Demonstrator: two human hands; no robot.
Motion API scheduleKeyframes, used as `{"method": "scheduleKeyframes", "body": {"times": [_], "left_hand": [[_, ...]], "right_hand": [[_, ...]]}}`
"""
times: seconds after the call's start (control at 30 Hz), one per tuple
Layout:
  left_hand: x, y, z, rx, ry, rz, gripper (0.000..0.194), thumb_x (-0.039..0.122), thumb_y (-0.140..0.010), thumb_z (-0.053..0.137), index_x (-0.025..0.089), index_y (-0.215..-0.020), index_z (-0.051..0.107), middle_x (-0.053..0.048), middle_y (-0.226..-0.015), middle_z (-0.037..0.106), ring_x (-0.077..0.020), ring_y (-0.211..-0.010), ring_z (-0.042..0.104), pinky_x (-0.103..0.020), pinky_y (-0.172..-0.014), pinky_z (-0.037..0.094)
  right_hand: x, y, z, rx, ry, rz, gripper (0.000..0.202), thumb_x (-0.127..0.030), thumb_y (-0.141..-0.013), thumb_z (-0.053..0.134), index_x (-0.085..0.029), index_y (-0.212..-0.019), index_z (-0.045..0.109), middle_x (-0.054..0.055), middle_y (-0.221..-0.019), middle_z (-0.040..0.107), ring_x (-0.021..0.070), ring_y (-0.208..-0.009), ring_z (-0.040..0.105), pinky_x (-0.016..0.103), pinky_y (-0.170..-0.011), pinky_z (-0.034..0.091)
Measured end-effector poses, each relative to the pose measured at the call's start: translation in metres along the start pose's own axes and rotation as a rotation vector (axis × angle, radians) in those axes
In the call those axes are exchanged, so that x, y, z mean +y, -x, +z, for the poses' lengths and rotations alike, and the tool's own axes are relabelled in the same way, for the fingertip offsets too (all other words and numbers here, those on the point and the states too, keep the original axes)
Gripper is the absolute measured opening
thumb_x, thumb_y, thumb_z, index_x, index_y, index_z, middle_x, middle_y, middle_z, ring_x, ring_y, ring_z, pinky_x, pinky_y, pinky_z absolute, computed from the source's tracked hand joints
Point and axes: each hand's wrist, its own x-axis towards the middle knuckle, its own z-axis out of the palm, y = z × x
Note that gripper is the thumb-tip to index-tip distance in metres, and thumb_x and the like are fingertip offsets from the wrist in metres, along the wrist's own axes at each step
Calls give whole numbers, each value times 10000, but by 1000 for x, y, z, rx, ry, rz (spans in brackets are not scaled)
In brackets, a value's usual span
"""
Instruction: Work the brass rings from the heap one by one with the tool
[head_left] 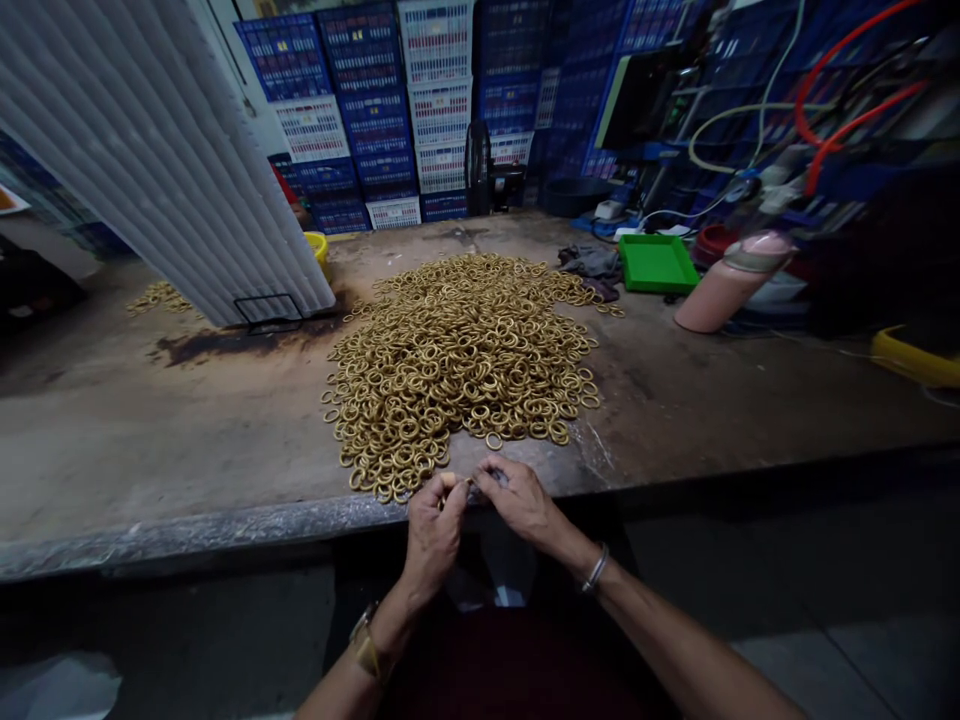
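Note:
A wide heap of brass-coloured rings [465, 350] lies on the worktable, its near edge just beyond my hands. My left hand [433, 535] is closed at the table's front edge, pinching a brass ring [469, 481] of which only a sliver shows. A pale wrap appears round one of its fingers. Right beside it, my right hand [525, 505] is closed with its fingertips meeting the same ring. Something small and greyish shows between its fingers, too unclear to name. One loose ring [493, 441] lies just in front of the heap.
A ribbed grey panel [202, 170] stands tilted at the left, with a yellow container [318, 252] behind it. To the right are a green tray [657, 264], a dark cloth [591, 262] and a pink bottle [731, 282]. Stacked blue and white crates [375, 120] line the back.

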Motion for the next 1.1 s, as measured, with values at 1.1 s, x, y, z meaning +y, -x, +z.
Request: {"method": "scheduleKeyframes", "body": {"times": [1.1], "left_hand": [[-8,2,-3,-162,154,-162,302,465,-789,491,172,-721,464,60,-569,426,-39,-437,353,-152,-413,279]], "right_hand": [[1,8,-1,-166,555,-143,154,-127,-709,426,-185,-770,555,17,-642,597,132,-592,516,220,-541,264]]}}
